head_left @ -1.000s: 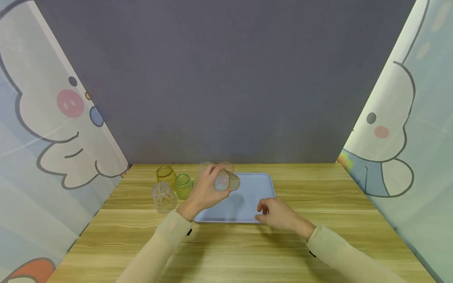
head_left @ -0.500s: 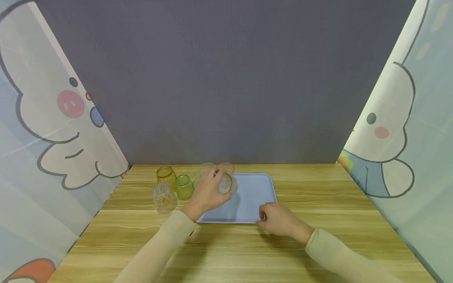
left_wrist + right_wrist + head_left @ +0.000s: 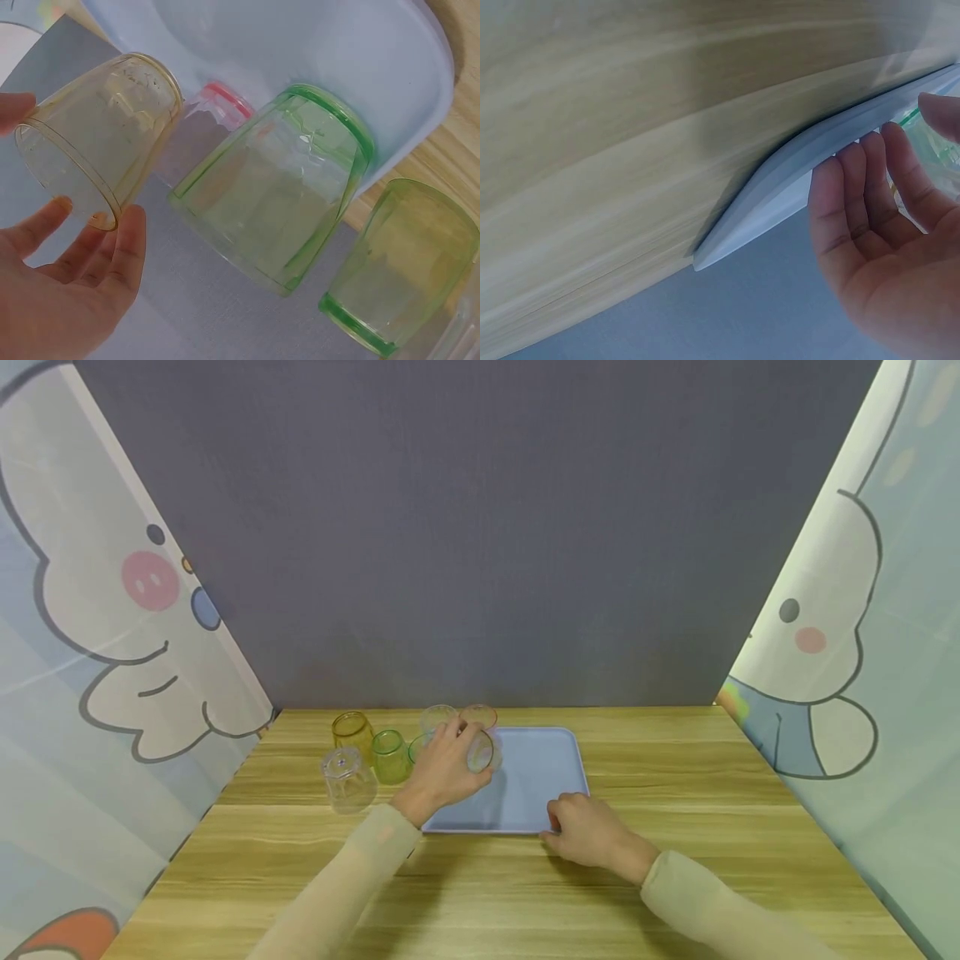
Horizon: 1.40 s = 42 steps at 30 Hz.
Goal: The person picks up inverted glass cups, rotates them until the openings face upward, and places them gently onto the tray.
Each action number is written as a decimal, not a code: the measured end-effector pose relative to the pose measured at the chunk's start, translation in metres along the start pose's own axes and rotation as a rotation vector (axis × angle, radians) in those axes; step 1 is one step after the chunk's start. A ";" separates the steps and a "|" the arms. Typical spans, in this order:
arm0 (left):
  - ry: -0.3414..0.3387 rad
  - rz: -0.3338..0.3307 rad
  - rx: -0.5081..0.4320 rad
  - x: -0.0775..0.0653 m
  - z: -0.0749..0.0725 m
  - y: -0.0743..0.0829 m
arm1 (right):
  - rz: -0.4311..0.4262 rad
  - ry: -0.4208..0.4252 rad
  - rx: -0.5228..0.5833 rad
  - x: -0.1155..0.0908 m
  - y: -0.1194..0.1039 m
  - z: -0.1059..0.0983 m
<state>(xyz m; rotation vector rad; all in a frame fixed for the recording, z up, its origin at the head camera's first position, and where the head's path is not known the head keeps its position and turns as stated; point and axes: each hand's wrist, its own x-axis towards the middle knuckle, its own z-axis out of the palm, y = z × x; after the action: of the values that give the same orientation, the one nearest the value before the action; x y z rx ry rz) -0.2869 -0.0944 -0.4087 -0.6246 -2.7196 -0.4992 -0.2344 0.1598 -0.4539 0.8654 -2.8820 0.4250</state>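
Note:
In the head view, my left hand (image 3: pixel 450 768) holds a pale amber drinking glass (image 3: pixel 105 135) tilted over the left part of a light blue tray (image 3: pixel 532 764). The left wrist view shows thumb and fingers around one end of that glass. A larger green glass (image 3: pixel 277 187) and a pink-rimmed glass (image 3: pixel 221 99) stand close beyond it. At the tray's front right corner, my right hand (image 3: pixel 592 835) grips the edge. Its fingers (image 3: pixel 861 176) curl over the rim, with the thumb on the outer side.
Left of the tray are an amber glass (image 3: pixel 351 731), an upside-down clear glass (image 3: pixel 349 785) and a green glass (image 3: pixel 391 762). Another clear glass (image 3: pixel 437 717) stands behind my left hand. A grey panel (image 3: pixel 480 543) rises along the back of the wooden table (image 3: pixel 480 902).
My left hand has lowered the pale amber glass slightly toward the tray. My right hand has come down onto the tray's front edge, and the tray has shifted a little right.

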 end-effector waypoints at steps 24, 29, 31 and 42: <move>-0.061 0.005 0.061 0.005 0.008 -0.004 | 0.042 0.034 -0.076 0.004 -0.004 0.007; -0.077 0.014 0.076 0.005 0.010 -0.006 | 0.046 0.030 -0.084 0.004 -0.005 0.007; -0.086 0.022 0.088 0.006 0.011 -0.006 | 0.048 0.029 -0.082 0.004 -0.006 0.007; -0.116 0.035 0.098 0.008 0.014 -0.007 | 0.051 0.023 -0.072 0.004 -0.008 0.005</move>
<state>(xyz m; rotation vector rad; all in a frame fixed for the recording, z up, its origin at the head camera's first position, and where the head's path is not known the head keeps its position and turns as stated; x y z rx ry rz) -0.2995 -0.0918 -0.4202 -0.6940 -2.8158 -0.3284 -0.2334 0.1503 -0.4561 0.7718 -2.8844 0.3317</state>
